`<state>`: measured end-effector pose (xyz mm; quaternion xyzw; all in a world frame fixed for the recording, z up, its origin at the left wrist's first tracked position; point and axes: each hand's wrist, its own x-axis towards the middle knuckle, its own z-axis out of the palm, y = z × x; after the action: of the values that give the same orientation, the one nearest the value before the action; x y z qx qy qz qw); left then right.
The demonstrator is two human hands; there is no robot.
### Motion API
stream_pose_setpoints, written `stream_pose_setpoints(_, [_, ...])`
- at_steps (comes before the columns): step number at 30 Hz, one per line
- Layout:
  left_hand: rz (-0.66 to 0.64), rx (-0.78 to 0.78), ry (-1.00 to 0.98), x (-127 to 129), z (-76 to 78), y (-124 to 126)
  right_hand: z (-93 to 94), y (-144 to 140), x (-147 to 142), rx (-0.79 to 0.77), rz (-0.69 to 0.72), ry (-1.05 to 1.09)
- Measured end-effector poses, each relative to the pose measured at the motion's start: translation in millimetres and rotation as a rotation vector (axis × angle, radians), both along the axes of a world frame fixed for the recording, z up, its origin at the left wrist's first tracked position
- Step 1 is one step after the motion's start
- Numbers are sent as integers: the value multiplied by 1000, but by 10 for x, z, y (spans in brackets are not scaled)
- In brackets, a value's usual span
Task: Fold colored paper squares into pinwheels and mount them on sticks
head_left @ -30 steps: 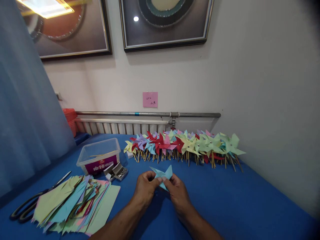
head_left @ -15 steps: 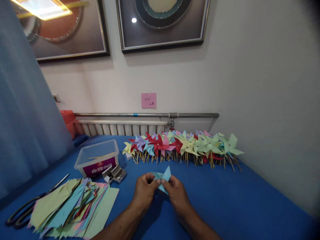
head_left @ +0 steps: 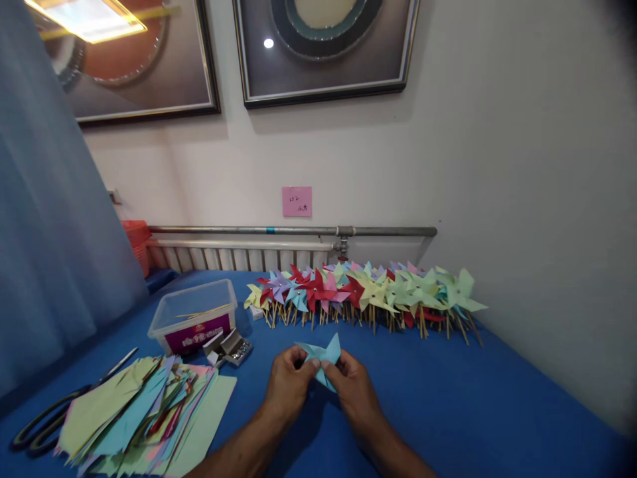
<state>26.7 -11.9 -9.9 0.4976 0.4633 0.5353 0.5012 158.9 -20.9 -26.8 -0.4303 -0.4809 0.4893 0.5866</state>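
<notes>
Low centre of the frame, the left hand (head_left: 288,385) and right hand (head_left: 351,388) pinch a light-blue paper pinwheel (head_left: 322,355) above the desk (head_left: 448,398); probably folding tips inward, best held centred and snug.

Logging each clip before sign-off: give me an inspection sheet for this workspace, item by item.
Surface: blue cloth-covered table.
Job's things: light blue folded paper piece, pinched between both hands above the table.
Clutter: row of multicoloured paper pinwheels on wooden sticks at the wall; stack of coloured paper sheets; black-handled scissors; clear plastic tub with purple label; small open box of metal pins.
Grippers: left hand and right hand, fingers shut on the paper.
Cables: nothing seen.
Surroundings: white wall, two framed pictures, pink note, grey pipe, blue curtain.
</notes>
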Motion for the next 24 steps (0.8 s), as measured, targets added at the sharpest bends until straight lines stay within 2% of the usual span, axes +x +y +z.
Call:
stream_pose_setpoints(6, [-28,-40,-77,-10,29,5,-7,21,-12,-15,69,69])
stream_pose_setpoints(14, [-107,-163,-217,-39,115,-13,-29,51,17,-55,79,46])
stream_pose_setpoints(24, [-108,-124,-232,-79,33,95,-14,5,-6,-100,156,60])
